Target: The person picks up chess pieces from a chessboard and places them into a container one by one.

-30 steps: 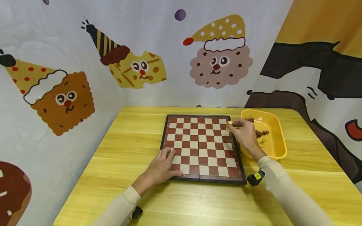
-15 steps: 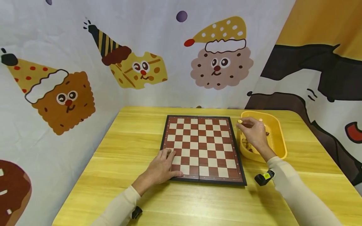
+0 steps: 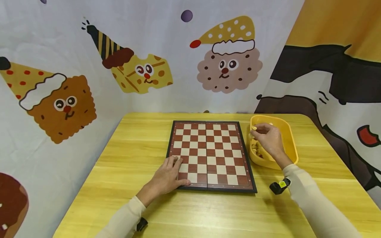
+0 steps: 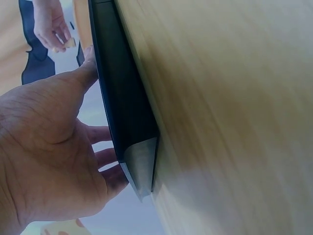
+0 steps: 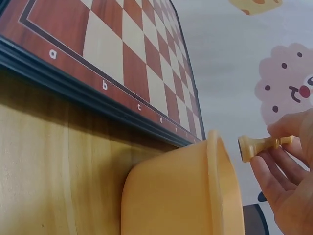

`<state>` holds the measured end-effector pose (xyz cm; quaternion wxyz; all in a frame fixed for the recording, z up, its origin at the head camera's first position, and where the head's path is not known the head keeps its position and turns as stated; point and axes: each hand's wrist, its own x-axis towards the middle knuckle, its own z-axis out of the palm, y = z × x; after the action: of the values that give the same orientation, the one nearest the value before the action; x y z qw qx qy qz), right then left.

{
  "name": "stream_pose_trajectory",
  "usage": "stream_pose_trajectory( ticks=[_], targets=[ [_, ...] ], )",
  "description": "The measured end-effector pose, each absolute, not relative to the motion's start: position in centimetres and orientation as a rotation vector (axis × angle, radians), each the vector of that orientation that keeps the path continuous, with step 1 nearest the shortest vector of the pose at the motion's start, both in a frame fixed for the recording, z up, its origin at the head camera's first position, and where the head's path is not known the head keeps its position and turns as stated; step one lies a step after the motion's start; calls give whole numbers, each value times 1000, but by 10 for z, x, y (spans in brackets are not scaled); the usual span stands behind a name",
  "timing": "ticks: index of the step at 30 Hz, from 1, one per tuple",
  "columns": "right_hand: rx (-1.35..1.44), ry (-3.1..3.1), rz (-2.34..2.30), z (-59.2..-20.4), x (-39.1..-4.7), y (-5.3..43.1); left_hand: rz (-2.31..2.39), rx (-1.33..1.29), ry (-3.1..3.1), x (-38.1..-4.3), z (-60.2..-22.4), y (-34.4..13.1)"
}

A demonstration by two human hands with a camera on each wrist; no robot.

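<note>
A chessboard (image 3: 211,155) with brown and cream squares lies flat on the table. My left hand (image 3: 168,175) rests on its front left corner; in the left wrist view the fingers of that hand (image 4: 54,142) lie along the board's dark edge (image 4: 122,83). Between thumb and fingers my right hand (image 3: 271,138) pinches a pale yellow chess piece (image 5: 259,147), held above the left side of a yellow plastic tub (image 3: 290,142). The right wrist view has the piece tipped sideways, its base facing left; fingers hide part of its top.
More chess pieces (image 3: 256,148) lie inside the tub, partly covered by the right hand. The tub stands close to the board's right edge. A printed cloth (image 3: 148,39) hangs behind the wooden table (image 3: 140,132).
My right hand has moved right with the chess piece, from the board's right edge to above the tub. My left hand has stayed on the board's corner.
</note>
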<state>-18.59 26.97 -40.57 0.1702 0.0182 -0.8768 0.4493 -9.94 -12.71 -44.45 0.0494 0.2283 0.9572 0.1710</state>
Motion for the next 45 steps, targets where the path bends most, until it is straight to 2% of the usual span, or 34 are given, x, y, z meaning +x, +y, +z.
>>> stream_pose_trajectory(
  ticks=[13,32,39,45],
  targets=[
    [-72,-2425,1387,-401,-182,289,497,715,2904,-99,-442,-125],
    [-73,-2506,1440,-390,-185,302,458,632,2918,-96,-441,-133],
    [22,-2553,1361,-397,-181,301,472,628,2916,-97,-440,-135],
    [282,-2715,1044,-393,-150,283,339,640,2946,-102,-436,-129]
  ],
)
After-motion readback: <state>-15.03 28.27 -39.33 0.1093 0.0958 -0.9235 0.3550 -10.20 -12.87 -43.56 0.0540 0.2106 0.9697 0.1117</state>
